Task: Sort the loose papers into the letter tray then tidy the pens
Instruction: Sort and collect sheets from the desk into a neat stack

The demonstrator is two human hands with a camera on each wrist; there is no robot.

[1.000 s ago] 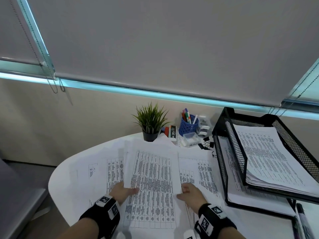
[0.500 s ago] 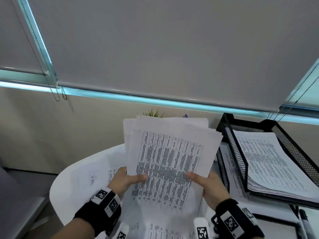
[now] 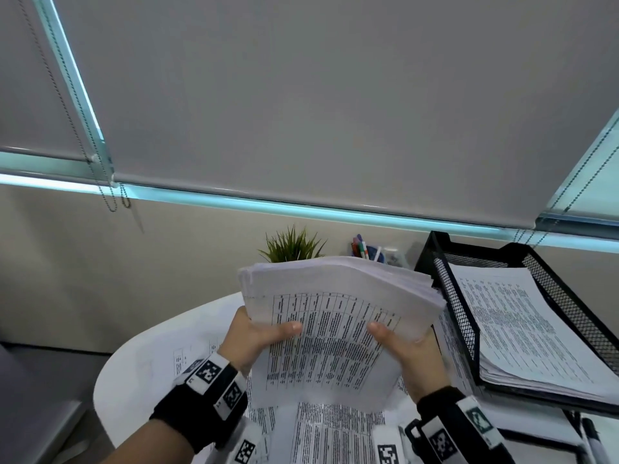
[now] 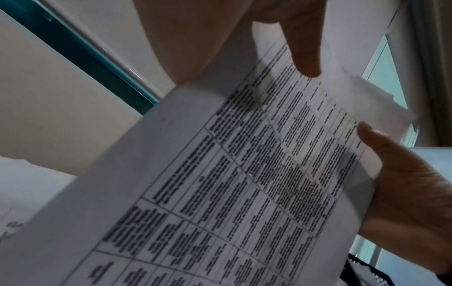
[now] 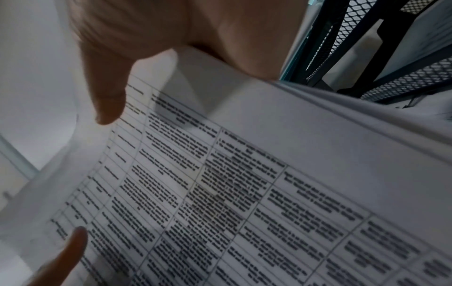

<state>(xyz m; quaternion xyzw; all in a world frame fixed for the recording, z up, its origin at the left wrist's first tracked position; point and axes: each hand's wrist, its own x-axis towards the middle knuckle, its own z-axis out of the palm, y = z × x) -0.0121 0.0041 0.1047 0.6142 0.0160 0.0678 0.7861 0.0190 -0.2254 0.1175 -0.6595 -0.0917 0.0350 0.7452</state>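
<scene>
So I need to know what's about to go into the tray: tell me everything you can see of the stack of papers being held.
The stack of papers is a thick sheaf of white sheets, the top one printed with a black ruled table of small, unreadable text. It is held tilted above the table, bowed, its far edges fanned and uneven. The left hand grips its left edge and the right hand its right edge, thumbs on top. It hangs just left of the black mesh letter tray.

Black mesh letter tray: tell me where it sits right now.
In the head view the black mesh letter tray stands at the table's right side, right of the paper stack held by both hands, already holding printed sheets.
</scene>
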